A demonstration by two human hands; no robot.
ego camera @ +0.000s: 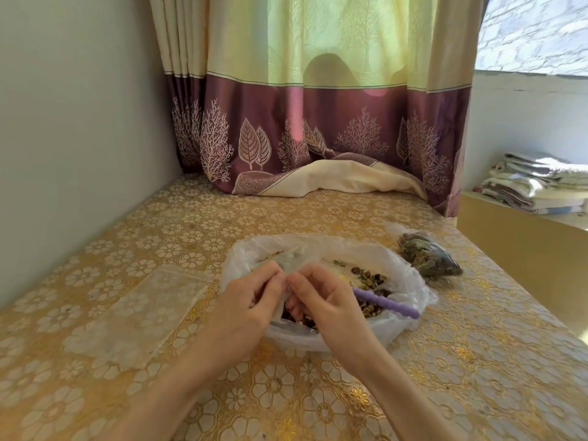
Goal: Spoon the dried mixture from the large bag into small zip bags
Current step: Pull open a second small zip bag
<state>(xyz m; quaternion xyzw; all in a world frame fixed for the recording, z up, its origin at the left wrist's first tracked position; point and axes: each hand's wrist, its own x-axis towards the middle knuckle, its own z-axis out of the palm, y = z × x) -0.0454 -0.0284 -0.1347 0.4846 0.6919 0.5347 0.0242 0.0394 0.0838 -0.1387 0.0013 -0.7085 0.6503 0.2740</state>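
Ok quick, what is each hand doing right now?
Left hand: closed, pinching the small zip bag over the large bag.
Right hand: closed, pinching the same small zip bag.

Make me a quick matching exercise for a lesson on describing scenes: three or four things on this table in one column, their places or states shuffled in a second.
Things:
1. purple spoon
2. filled small bag
3. empty zip bags
4. small bag in both hands

Places or states:
A. flat on the table, left of the large bag
B. lying in the large bag on the mixture
C. pinched between the fingertips at its top
D. on the table, right of the large bag

Pairs: 1-B, 2-D, 3-A, 4-C
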